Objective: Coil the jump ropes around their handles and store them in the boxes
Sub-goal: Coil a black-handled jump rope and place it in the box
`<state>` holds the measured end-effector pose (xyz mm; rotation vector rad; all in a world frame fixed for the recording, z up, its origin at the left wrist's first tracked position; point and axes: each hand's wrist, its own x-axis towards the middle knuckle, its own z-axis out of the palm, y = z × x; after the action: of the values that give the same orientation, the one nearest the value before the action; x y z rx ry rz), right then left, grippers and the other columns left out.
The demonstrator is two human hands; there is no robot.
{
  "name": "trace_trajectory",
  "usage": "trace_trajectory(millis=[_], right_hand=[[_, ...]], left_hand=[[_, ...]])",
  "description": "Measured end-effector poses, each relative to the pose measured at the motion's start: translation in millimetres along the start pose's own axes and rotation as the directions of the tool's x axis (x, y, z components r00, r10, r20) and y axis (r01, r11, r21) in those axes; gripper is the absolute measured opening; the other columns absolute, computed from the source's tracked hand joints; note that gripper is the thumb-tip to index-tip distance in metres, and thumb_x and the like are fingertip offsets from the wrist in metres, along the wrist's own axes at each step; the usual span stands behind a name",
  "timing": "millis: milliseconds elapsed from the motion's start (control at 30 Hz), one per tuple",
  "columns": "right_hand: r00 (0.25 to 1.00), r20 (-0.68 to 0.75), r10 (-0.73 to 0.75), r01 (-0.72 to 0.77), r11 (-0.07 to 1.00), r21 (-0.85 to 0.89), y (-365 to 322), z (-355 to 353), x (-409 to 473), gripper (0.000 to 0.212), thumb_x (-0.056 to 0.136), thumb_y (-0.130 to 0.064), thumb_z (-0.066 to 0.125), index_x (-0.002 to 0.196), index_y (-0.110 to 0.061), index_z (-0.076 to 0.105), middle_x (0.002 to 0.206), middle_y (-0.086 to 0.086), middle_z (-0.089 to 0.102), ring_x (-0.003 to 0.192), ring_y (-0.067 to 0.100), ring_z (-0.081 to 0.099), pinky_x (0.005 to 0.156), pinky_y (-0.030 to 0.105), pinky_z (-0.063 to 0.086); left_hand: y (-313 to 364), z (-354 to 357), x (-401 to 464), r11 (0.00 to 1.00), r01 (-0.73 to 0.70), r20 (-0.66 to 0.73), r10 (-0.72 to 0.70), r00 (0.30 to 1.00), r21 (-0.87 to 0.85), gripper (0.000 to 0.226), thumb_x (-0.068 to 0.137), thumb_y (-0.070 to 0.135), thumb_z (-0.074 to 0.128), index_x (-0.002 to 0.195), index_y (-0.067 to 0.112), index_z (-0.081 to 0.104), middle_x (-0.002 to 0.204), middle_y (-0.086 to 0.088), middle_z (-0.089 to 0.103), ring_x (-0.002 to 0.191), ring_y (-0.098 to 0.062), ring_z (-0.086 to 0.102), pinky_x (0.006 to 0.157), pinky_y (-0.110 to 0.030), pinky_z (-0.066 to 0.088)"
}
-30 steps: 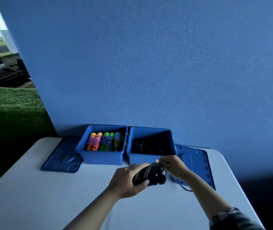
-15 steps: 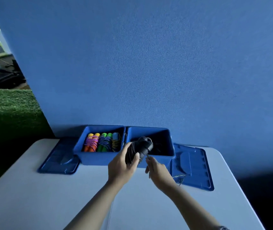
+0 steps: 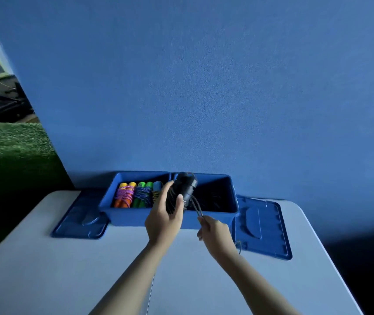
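My left hand [image 3: 163,220] grips a black jump rope bundle [image 3: 182,189], its handles tilted upright with cord coiled round them, in front of the two blue boxes. My right hand [image 3: 215,231] pinches the loose end of the black cord [image 3: 196,204] just below and right of the bundle. The left box [image 3: 133,215] holds coiled ropes with orange, green and blue handles [image 3: 136,193]. The right box [image 3: 232,201] looks dark inside, with black ropes faintly visible.
Two blue lids lie flat on the white table [image 3: 45,280]: one [image 3: 80,223] left of the boxes, one [image 3: 264,228] right of them. A blue wall stands directly behind the boxes. Green turf and dark floor lie beyond the table's left edge.
My left hand has raised the black bundle from the table up in front of the boxes and tilted it upright. My right hand has dropped below it and now holds the cord's loose end.
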<state>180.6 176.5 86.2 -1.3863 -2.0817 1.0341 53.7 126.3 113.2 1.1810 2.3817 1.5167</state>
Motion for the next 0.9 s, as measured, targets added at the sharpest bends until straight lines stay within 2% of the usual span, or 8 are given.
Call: trace_trajectory(millis=[167, 333, 467, 567, 633, 700, 800, 900], right_hand=[[0.998, 0.059, 0.000, 0.005, 0.997, -0.078, -2, 4, -8, 0.033, 0.100, -0.028, 0.035, 0.098, -0.006, 0.060, 0.081, 0.016, 0.069, 0.074, 0.030, 0.065, 0.067, 0.037, 0.050], [0.994, 0.081, -0.077, 0.095, 0.967, -0.238, -2, 13, -26, 0.034, 0.101, -0.030, 0.034, 0.104, -0.005, 0.056, 0.090, 0.017, 0.063, 0.081, 0.033, 0.058, 0.061, 0.030, 0.033], [0.976, 0.168, -0.139, 0.192, 0.914, -0.356, -8, 17, -43, 0.032, 0.100, -0.034, 0.031, 0.109, -0.009, 0.049, 0.097, 0.016, 0.066, 0.089, 0.036, 0.060, 0.062, 0.032, 0.033], [0.948, 0.249, -0.198, 0.280, 0.891, -0.357, -18, 3, -44, 0.029, 0.098, -0.034, 0.035, 0.100, -0.011, 0.054, 0.097, 0.014, 0.065, 0.091, 0.036, 0.058, 0.064, 0.032, 0.032], [0.930, 0.286, -0.231, 0.327, 0.876, -0.355, -22, -13, -38, 0.024, 0.096, -0.030, 0.039, 0.096, -0.013, 0.056, 0.098, 0.012, 0.064, 0.091, 0.033, 0.057, 0.066, 0.032, 0.035], [0.904, 0.317, -0.287, 0.389, 0.859, -0.333, -22, -30, -28, 0.019, 0.094, -0.025, 0.042, 0.090, -0.017, 0.058, 0.095, 0.006, 0.065, 0.089, 0.028, 0.057, 0.071, 0.032, 0.038], [0.835, 0.334, -0.437, 0.539, 0.770, -0.342, -16, -51, -7, 0.017, 0.094, -0.022, 0.045, 0.083, -0.020, 0.059, 0.078, -0.007, 0.060, 0.074, 0.014, 0.052, 0.071, 0.029, 0.034], [0.807, 0.379, -0.453, 0.548, 0.814, -0.193, -11, -63, 7, 0.017, 0.095, -0.017, 0.049, 0.083, -0.013, 0.060, 0.068, -0.013, 0.051, 0.068, 0.006, 0.045, 0.066, 0.018, 0.035]], left_hand=[[-3, 2, 11, 0.999, 0.017, -0.058, -0.015, 0.998, 0.036, 0.045, 0.089, 0.058, 0.046, 0.133, 0.046, 0.044, 0.130, 0.016, 0.058, 0.117, -0.016, 0.056, 0.083, -0.027, 0.038], [-14, -1, 21, 0.986, 0.002, -0.102, 0.016, 0.995, 0.168, 0.062, 0.081, 0.063, 0.036, 0.138, 0.039, 0.042, 0.121, 0.000, 0.062, 0.107, -0.028, 0.059, 0.073, -0.032, 0.040], [-26, -2, 21, 0.947, -0.005, 0.001, 0.005, 1.000, 0.322, 0.057, 0.089, 0.057, 0.048, 0.140, 0.033, 0.044, 0.111, -0.010, 0.062, 0.097, -0.035, 0.062, 0.075, -0.039, 0.048], [-42, 1, 14, 0.910, -0.117, 0.078, 0.094, 0.993, 0.397, 0.066, 0.083, 0.065, 0.035, 0.135, 0.029, 0.054, 0.092, -0.012, 0.063, 0.074, -0.037, 0.065, 0.060, -0.038, 0.050], [-51, -2, 12, 0.877, -0.172, 0.155, 0.113, 0.981, 0.449, 0.072, 0.079, 0.067, 0.024, 0.138, 0.034, 0.049, 0.093, -0.009, 0.062, 0.079, -0.033, 0.065, 0.063, -0.035, 0.049], [-55, -8, 9, 0.823, -0.272, 0.299, 0.131, 0.945, 0.498, 0.076, 0.076, 0.070, 0.013, 0.143, 0.043, 0.037, 0.101, -0.006, 0.061, 0.089, -0.027, 0.064, 0.069, -0.032, 0.046], [-61, -12, 1, 0.765, -0.477, 0.540, 0.203, 0.817, 0.434, 0.078, 0.075, 0.073, 0.010, 0.146, 0.046, 0.028, 0.107, -0.003, 0.060, 0.096, -0.024, 0.062, 0.075, -0.031, 0.046], [-62, -13, -10, 0.778, -0.545, 0.678, 0.219, 0.701, 0.312, 0.073, 0.078, 0.072, 0.018, 0.146, 0.048, 0.026, 0.111, 0.002, 0.060, 0.099, -0.018, 0.061, 0.080, -0.027, 0.044]])
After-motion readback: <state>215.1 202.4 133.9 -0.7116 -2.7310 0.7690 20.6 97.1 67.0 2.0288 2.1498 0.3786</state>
